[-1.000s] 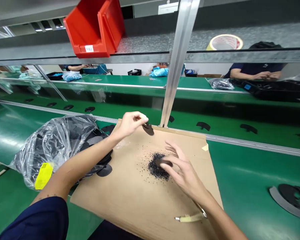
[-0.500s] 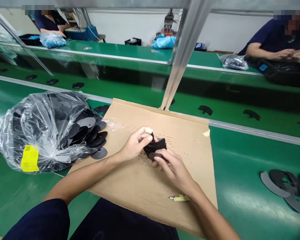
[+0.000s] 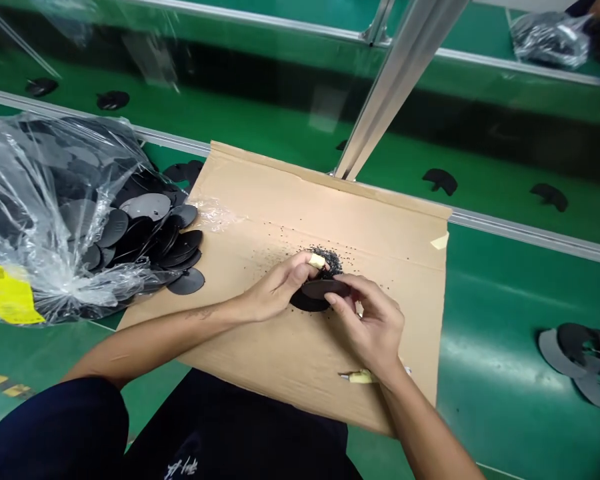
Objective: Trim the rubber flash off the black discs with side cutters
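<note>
Over the cardboard sheet, my left hand (image 3: 285, 287) and my right hand (image 3: 375, 317) both grip a black oval plastic part (image 3: 317, 298). A flat oval face of it is turned up towards me, with a wider dark rim beneath. Yellow tape (image 3: 317, 261) wraps a fingertip of my left hand, which is closed on the part's left side. The right thumb and fingers pinch its right edge. Just beyond the hands lies a heap of tiny black bits (image 3: 333, 257), with more scattered around. A small blade-like tool with a yellow-wrapped handle (image 3: 361, 377) rests below my right hand.
On the left, a clear plastic bag (image 3: 65, 260) spills several black discs (image 3: 147, 208) onto the cardboard (image 3: 260, 360). A metal post (image 3: 380, 93) rises at the far edge. Black curved parts (image 3: 440, 180) lie on the green surface behind, and others (image 3: 575, 353) at right.
My view has tipped downward, so the co-workers have mostly left the picture. The black part has turned, its oval face now upward, and the heap of bits behind it shows more.
</note>
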Available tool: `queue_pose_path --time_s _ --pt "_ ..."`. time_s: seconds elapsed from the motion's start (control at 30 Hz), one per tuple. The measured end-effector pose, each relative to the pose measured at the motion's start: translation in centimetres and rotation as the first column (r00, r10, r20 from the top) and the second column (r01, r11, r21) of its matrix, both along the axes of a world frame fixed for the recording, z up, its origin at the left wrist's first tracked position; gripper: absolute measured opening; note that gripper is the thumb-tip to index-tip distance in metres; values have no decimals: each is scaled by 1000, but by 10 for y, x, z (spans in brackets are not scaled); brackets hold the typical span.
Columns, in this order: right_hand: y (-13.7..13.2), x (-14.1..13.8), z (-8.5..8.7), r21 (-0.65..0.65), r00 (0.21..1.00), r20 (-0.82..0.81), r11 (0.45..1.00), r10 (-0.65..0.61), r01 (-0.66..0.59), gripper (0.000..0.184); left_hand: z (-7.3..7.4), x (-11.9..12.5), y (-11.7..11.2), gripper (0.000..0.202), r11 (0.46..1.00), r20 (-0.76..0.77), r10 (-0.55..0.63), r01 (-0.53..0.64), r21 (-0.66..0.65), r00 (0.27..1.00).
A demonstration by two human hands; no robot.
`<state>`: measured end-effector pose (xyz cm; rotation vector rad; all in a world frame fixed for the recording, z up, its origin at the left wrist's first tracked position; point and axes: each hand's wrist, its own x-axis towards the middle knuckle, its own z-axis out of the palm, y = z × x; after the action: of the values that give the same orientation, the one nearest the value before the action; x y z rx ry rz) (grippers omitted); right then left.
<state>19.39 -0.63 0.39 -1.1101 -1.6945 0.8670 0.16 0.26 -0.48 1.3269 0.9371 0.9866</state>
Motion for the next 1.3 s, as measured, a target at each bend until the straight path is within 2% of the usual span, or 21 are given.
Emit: queue_pose_path --time_s 0.1,0.2,0.37,0.57,0.7,0.8,0.93,1.07,1.3 --pt "1 1 3 27 999 54 1000 5 -7 17 -1 -3 -1 75 996 -3 -62 62 64 998" --pt "1 1 4 28 996 84 1000 -3 1 21 -4 -2 -1 62 990 -29 -92 95 108 995" --pt "-3 -2 -1 87 993 99 994 -72 63 26 -7 4 -5 31 992 -73 -45 53 116 996" --pt "-4 -2 -5 164 981 151 982 -120 95 27 -6 6 -8 26 980 -77 6 10 199 997" --pt "-2 2 -1 127 986 165 992 8 -29 21 -7 4 -10 27 966 -33 15 -6 257 999" --pt "-1 7 0 154 979 179 981 94 -122 21 -8 2 -11 29 935 -94 32 3 354 995" --pt "-1 13 -1 238 977 196 962 90 -137 26 -5 0 -8 32 846 -155 97 1 533 983" --pt "-2 16 -3 284 966 239 944 102 -170 20 1 -1 -5 30 786 -160 135 -8 618 978" --pt "-1 10 -1 117 975 108 972 192 -205 11 3 -3 -8 25 779 -175 176 -28 626 969"
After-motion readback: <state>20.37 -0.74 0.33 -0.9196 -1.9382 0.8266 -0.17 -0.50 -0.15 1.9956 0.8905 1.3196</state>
